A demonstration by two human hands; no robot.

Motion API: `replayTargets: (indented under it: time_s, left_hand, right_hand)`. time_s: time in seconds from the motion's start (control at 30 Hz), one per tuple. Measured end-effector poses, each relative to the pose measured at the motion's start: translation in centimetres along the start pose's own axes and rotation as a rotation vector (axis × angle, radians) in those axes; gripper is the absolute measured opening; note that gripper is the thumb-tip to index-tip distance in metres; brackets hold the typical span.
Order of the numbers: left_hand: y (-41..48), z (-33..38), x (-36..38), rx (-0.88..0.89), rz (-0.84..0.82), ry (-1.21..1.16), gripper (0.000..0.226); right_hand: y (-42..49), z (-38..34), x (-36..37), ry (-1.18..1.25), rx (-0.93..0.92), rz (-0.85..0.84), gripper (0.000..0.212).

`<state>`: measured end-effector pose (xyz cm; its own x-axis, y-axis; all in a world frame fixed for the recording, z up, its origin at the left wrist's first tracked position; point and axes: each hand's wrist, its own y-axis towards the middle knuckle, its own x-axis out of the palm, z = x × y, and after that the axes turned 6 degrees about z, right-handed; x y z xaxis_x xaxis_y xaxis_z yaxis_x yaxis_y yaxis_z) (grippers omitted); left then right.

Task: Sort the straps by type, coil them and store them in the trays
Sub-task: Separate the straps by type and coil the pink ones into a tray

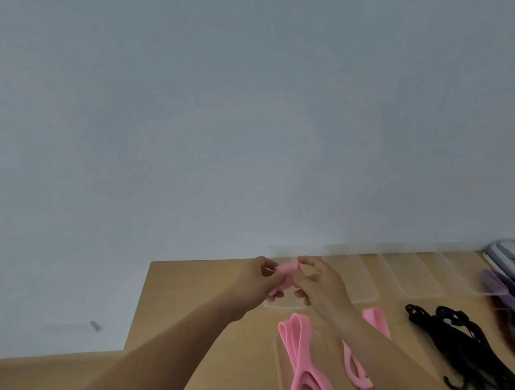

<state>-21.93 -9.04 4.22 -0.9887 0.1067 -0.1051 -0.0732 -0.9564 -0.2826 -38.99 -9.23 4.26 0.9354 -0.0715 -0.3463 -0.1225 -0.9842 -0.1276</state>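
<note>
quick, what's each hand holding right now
left hand: pinches the pink strap
right hand: pinches the same pink strap

no text, label, brand, number or sign can be read anywhere in my view. the pink strap [288,268] i hold and the clear trays [411,277] show plain, unmarked surfaces. the pale stack [506,253] at the far right edge is too blurred to tell whether it carries print.
</note>
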Motion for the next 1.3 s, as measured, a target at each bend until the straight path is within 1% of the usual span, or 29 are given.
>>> replayTargets:
  time_s: [0.07, 0.13, 0.17, 0.2, 0.27, 0.37, 0.4, 0.47, 0.53, 0.6, 0.63, 0.73, 0.77, 0.8, 0.87, 0.93, 0.97, 1.17, 1.23, 1.3]
  left_hand:
    - [1.4, -0.3, 0.6, -0.042, 0.033, -0.038, 0.02]
    - [2.8, -0.6, 0.9, -0.084, 0.055, -0.063, 0.013]
    - [3.5, -0.7, 0.9, -0.1, 0.048, -0.07, 0.01]
    - [4.1, -0.8, 1.0, -0.121, 0.042, -0.074, 0.013]
    - [5.5, -1.1, 1.1, -0.186, 0.043, -0.098, 0.016]
    - [7.3, -1.7, 1.7, -0.254, 0.003, -0.115, 0.016]
    - [7.8, -1.8, 1.9, -0.262, -0.015, -0.101, 0.017]
    - [8.7, -2.0, 2.3, -0.263, -0.019, -0.084, 0.02]
    - [9.5, -2.0, 2.5, -0.269, 0.013, -0.089, 0.023]
    - [10.1, -2.0, 2.4, -0.256, 0.064, -0.056, 0.023]
    - [10.4, -2.2, 2.4, -0.239, 0.113, 0.002, 0.023]
    - [11.1, -3.4, 1.8, -0.122, 0.388, 0.334, 0.021]
    - [11.2, -3.9, 1.6, -0.099, 0.453, 0.438, 0.027]
    - [11.3, -4.5, 1.4, -0.092, 0.467, 0.51, 0.034]
    - [11.3, -5.6, 1.3, -0.134, 0.384, 0.593, 0.044]
    - [11.3, -6.4, 1.6, -0.186, 0.286, 0.613, 0.044]
    - [11.3, -6.8, 1.7, -0.189, 0.266, 0.62, 0.043]
    - [11.5, -7.4, 1.9, -0.166, 0.301, 0.574, 0.039]
    - [11.4, -7.4, 1.8, -0.159, 0.3, 0.546, 0.038]
    - [11.4, -7.5, 1.7, -0.158, 0.306, 0.549, 0.038]
  right_hand:
    - [1.6, 1.0, -0.4, -0.2, -0.083, -0.039, 0.035]
    - [3.4, 2.2, -1.0, -0.505, -0.271, -0.063, 0.039]
    - [4.3, 2.9, -1.2, -0.621, -0.384, -0.065, 0.041]
    - [5.1, 3.6, -1.3, -0.679, -0.494, -0.076, 0.045]
    - [6.7, 4.9, -1.4, -0.664, -0.682, -0.137, 0.055]
    - [9.0, 6.1, -1.4, -0.615, -0.882, -0.169, 0.065]
    - [9.8, 6.4, -1.3, -0.619, -0.939, -0.172, 0.063]
    - [11.0, 6.8, -1.0, -0.609, -1.032, -0.182, 0.051]
    - [12.0, 7.3, -0.6, -0.587, -1.05, -0.17, 0.038]
    - [12.8, 7.5, -0.3, -0.583, -1.023, -0.157, 0.033]
    - [13.2, 7.7, -0.2, -0.596, -1.023, -0.152, 0.032]
    - [14.4, 7.9, 0.2, -0.651, -1.027, -0.166, 0.031]
    - [14.8, 7.9, 0.4, -0.673, -1.027, -0.175, 0.031]
    - [15.1, 7.9, 0.7, -0.703, -1.033, -0.189, 0.031]
    - [15.7, 7.7, 1.3, -0.786, -1.053, -0.225, 0.03]
    - [16.3, 7.6, 2.0, -0.871, -1.064, -0.255, 0.027]
    - [16.5, 7.6, 2.3, -0.904, -1.072, -0.271, 0.024]
    - [17.1, 7.4, 3.0, -1.045, -1.129, -0.364, 0.019]
    - [16.8, 7.0, 3.5, -1.141, -1.151, -0.35, 0.018]
    - [16.2, 6.5, 4.3, -1.243, -1.11, -0.332, 0.016]
